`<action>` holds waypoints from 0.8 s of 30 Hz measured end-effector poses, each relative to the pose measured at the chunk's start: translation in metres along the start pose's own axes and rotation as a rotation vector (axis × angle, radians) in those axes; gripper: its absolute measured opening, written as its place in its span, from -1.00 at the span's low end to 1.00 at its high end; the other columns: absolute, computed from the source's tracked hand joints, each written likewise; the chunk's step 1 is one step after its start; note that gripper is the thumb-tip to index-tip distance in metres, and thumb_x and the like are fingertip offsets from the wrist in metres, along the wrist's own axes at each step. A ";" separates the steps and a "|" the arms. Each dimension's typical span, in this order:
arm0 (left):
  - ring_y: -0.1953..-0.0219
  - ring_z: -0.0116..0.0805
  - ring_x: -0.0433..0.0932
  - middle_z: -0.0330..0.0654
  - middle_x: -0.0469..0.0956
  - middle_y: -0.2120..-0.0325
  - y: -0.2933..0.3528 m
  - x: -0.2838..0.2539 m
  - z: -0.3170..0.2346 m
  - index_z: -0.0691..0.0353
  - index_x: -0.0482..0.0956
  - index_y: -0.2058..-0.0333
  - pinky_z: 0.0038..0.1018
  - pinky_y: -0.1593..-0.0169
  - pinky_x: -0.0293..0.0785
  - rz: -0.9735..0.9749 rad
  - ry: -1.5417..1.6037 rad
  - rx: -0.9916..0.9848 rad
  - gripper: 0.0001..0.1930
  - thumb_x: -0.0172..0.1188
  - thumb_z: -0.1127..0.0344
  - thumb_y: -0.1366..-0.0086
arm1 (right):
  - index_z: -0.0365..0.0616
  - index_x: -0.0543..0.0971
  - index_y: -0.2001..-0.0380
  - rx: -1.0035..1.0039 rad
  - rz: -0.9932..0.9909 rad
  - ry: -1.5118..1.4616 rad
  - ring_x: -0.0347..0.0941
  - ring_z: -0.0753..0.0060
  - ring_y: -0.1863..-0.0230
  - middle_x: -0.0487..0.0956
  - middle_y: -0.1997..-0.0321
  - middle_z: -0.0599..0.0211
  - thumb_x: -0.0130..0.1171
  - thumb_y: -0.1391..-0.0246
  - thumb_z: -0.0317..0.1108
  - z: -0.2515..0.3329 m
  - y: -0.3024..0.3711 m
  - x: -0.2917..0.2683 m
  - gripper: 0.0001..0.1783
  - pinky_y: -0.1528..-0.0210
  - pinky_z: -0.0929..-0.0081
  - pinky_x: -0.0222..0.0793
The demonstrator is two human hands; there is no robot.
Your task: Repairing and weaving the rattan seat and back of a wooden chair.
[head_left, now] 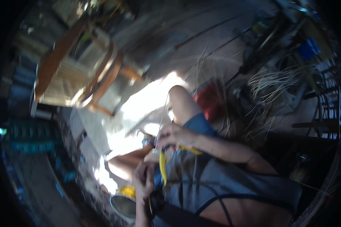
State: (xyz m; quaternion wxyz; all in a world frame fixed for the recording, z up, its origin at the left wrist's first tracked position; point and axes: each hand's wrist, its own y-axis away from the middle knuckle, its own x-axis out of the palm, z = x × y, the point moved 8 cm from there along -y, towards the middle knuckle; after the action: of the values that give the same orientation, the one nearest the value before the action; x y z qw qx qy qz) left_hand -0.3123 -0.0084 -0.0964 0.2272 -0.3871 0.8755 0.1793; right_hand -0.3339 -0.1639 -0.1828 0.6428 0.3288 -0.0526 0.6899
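My right hand (173,135) is closed in front of my lap, its fingertips pinched at a thin pale strand (163,117) that rises past my knee. Lower and to the left, my left hand (144,176) has curled fingers; blur hides what they hold, if anything. Between the hands and my grey top are two curved yellow handles (163,168), apparently of one hand tool, whose head I cannot make out. A dark band circles my left wrist.
A wooden chair (113,77) with a woven panel stands at the upper left. Loose pale strands (272,85) spread at the right, near a red object (210,100) and a blue container (309,48). A bucket (123,207) sits by my left forearm, teal crates (32,136) farther left.
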 end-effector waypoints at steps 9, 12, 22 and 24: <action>0.50 -0.66 0.35 -0.31 0.53 0.51 0.050 -0.016 0.033 0.35 0.57 0.34 -0.67 0.41 0.24 -0.006 0.251 -0.166 -0.88 0.12 0.42 -0.32 | -0.29 0.59 0.39 -0.030 -0.013 -0.026 0.41 0.70 0.74 0.60 0.49 0.24 0.22 -0.11 -0.43 0.028 0.000 -0.030 -0.88 0.77 0.80 0.25; 0.49 -0.64 0.37 -0.30 0.54 0.50 0.053 -0.020 0.037 0.35 0.57 0.36 -0.66 0.38 0.26 -0.003 0.245 -0.190 -0.88 0.13 0.41 -0.32 | -0.28 0.59 0.40 -0.006 -0.054 -0.041 0.42 0.70 0.75 0.62 0.47 0.24 0.21 -0.11 -0.44 0.038 -0.002 -0.032 -0.89 0.79 0.81 0.25; 0.48 -0.61 0.41 -0.32 0.53 0.53 0.075 -0.041 0.058 0.35 0.58 0.36 -0.64 0.34 0.32 -0.124 0.310 -0.256 -0.84 0.13 0.35 -0.31 | -0.16 0.59 0.23 -0.376 -0.532 0.062 0.28 0.79 0.72 0.50 0.53 0.50 0.23 -0.10 -0.29 0.150 0.013 -0.142 -0.79 0.76 0.87 0.07; 0.37 -0.56 0.45 -0.26 0.55 0.47 0.045 -0.030 0.055 0.39 0.59 0.28 -0.64 0.27 0.35 -0.077 0.304 -0.302 -0.82 0.11 0.37 -0.34 | -0.15 0.57 0.15 -0.350 -0.540 0.059 0.26 0.81 0.73 0.50 0.53 0.50 0.23 -0.09 -0.24 0.152 0.014 -0.156 -0.71 0.76 0.87 0.06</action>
State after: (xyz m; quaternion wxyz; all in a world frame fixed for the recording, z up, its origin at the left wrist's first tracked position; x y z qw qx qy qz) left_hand -0.3144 0.0652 -0.1200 0.0387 -0.4723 0.8475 0.2392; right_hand -0.2944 -0.3748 -0.1407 0.8506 0.1952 -0.0626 0.4842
